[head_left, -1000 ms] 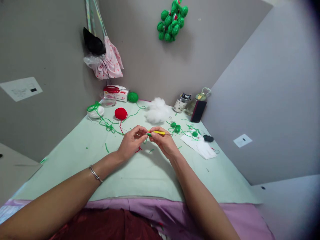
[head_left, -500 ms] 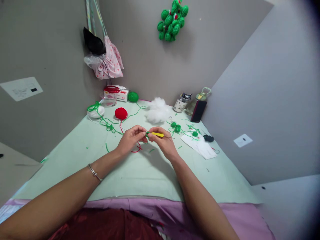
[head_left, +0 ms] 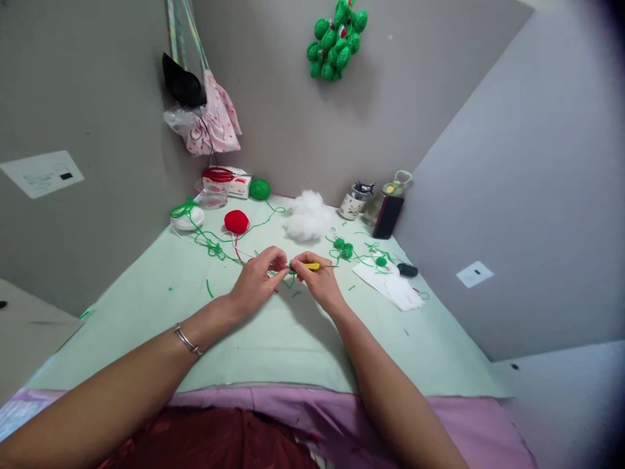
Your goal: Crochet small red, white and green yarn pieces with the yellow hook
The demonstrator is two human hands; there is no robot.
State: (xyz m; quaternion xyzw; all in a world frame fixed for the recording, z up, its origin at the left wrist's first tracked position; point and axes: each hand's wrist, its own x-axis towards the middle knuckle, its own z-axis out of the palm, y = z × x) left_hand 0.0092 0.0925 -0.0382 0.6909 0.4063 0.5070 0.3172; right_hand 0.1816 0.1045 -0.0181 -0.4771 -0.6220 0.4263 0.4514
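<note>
My right hand (head_left: 319,281) is closed round the yellow handle of a crochet hook (head_left: 313,266), whose thin metal end sticks out to the right. My left hand (head_left: 256,281) faces it, thumb and fingertips pinched on green yarn. A loop of this green yarn (head_left: 290,283) hangs just below the fingertips. The small worked piece between the hands is mostly hidden by my fingers. Behind my left hand sits a red yarn ball (head_left: 237,222), its strand running down toward that hand.
White stuffing (head_left: 308,218) lies behind the hands. Small green crocheted balls (head_left: 346,251), a white tissue (head_left: 390,283) and a phone (head_left: 388,217) are on the right. Tangled green yarn (head_left: 215,249) and a green ball (head_left: 260,189) are back left. A cup (head_left: 351,205) stands behind.
My left hand has turned, its fingers lifting and curling a little away from the right hand. My right hand and the hook have shifted slightly, and a green loop now hangs lower between the hands.
</note>
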